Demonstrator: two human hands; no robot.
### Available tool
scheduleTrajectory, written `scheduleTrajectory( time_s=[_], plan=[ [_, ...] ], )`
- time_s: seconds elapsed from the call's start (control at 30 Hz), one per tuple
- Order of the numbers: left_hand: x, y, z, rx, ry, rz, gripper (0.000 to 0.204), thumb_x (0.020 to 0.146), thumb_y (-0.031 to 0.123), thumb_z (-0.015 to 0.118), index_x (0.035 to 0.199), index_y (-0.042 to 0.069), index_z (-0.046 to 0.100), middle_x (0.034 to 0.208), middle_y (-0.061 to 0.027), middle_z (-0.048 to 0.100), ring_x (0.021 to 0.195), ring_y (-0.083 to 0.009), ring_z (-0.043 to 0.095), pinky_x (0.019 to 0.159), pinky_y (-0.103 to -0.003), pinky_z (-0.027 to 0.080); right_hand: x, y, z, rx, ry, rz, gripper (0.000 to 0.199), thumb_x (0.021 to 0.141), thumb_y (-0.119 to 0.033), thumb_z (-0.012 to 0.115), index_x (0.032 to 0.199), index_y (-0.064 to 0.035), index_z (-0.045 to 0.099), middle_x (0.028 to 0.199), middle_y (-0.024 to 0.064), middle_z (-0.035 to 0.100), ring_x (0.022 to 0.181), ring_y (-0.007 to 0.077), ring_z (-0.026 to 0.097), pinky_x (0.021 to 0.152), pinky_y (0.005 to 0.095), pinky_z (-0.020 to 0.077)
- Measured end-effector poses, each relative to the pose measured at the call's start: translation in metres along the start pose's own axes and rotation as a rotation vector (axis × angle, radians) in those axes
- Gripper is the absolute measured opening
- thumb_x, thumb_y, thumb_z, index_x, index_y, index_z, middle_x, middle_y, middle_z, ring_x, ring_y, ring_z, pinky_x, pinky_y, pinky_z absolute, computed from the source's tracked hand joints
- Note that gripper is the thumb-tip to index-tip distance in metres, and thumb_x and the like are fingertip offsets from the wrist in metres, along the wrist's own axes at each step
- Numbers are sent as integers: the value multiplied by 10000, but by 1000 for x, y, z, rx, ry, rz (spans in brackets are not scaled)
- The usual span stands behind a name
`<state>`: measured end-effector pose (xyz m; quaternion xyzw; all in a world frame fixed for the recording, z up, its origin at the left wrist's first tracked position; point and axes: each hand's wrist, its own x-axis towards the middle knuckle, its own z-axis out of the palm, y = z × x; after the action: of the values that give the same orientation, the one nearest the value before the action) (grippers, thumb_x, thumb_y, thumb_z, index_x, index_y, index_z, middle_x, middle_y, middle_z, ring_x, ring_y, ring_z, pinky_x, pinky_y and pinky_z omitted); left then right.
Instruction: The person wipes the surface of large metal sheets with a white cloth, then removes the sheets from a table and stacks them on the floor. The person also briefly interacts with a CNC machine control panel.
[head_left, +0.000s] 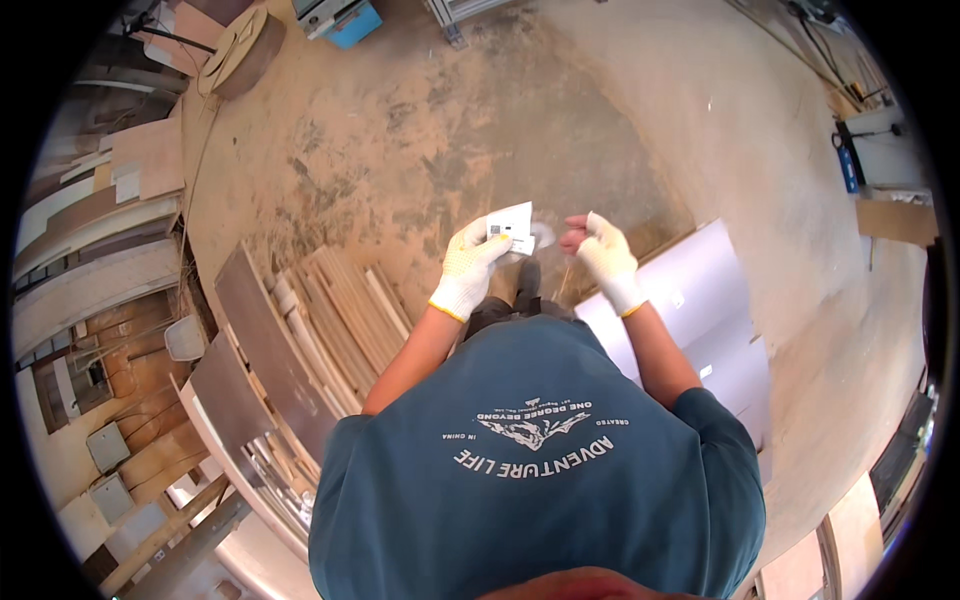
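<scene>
Here's the left hand (468, 268), thumb and fingers clamped on the label (511, 221), which juts forward past the fingertips, off toward the right hand (604, 258). The left is nearer, touching it; the right hangs just beside, fingers curled, whether holding anything I can't tell. The label's far edge slants up rightward; it looks bent, long axis unclear.

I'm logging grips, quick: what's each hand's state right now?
Left hand: closed, holding white printed paper.
Right hand: partly curled; cannot tell whether it holds anything.
</scene>
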<state>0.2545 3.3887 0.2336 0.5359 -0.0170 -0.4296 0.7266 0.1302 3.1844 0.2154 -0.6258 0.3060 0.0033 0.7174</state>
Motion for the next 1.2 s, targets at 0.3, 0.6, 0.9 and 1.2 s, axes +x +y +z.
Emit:
scheduleTrajectory(
  time_s=[0.3, 0.6, 0.9, 1.2],
  plan=[
    [182, 83, 17, -195, -138, 72, 258, 969, 105, 591, 1186, -6, 676, 1051, -115, 707, 891, -187, 660, 824, -354, 565, 189, -122, 22, -741, 59, -536, 226, 821, -237, 714, 980, -87, 658, 918, 152, 631, 953, 363, 612, 792, 488, 500],
    [445, 166, 9, -392, -48, -175, 233, 957, 206, 636, 984, -21, 686, 951, -150, 722, 841, -270, 702, 766, -417, 574, 389, -233, -9, -1119, 279, -875, 185, 736, -184, 792, 833, -89, 667, 784, 112, 604, 784, 332, 600, 693, 477, 473],
    [639, 324, -7, -247, 162, -128, 213, 968, 196, 620, 1007, -9, 664, 967, -168, 723, 858, -317, 699, 761, -480, 572, 600, -338, 3, -1026, 317, -1044, 58, 775, -103, 671, 823, -95, 640, 885, 92, 617, 825, 327, 591, 687, 477, 466],
    [727, 550, -170, -816, 261, 309, 278, 1019, 270, 522, 1119, 25, 606, 1045, -130, 671, 900, -228, 621, 819, -367, 509, 853, -541, 72, -397, -31, -1179, 151, 701, 67, 664, 782, -55, 628, 919, 90, 584, 860, 280, 594, 759, 373, 494]
  ],
)
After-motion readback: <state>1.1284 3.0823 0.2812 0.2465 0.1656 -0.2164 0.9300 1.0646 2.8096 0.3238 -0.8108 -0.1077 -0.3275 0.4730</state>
